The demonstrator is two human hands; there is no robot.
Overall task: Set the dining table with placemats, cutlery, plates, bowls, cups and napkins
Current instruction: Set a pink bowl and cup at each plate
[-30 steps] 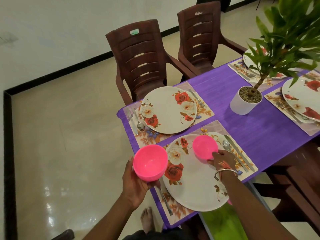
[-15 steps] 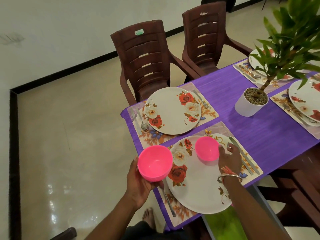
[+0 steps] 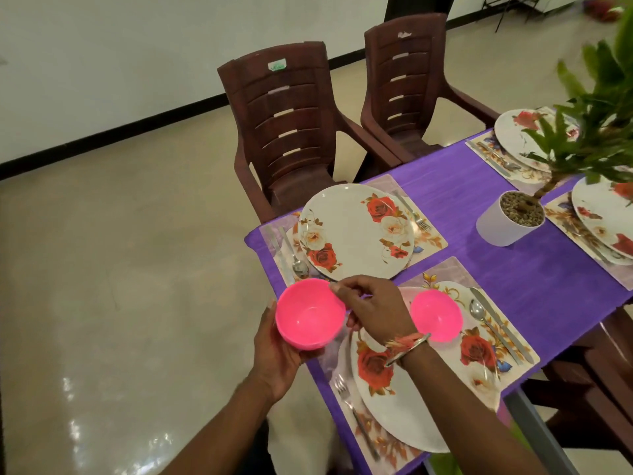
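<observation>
My left hand cups a pink bowl from below, just off the table's left end. My right hand reaches across, and its thumb and forefinger pinch that bowl's far rim. A second pink bowl stands on the near floral plate, to the right of my right wrist. The far floral plate holds nothing. Both plates lie on floral placemats on the purple cloth. A spoon and knife lie right of the near plate and a fork left of it.
Two brown plastic chairs stand at the far side of the table. A potted plant in a white pot sits mid-table, its leaves hanging over the right. Other set plates lie beyond it. Glossy floor lies to the left.
My right hand let go of the bowl on the near plate and moved left to the rim of the bowl in my left hand. My left hand stayed put.
</observation>
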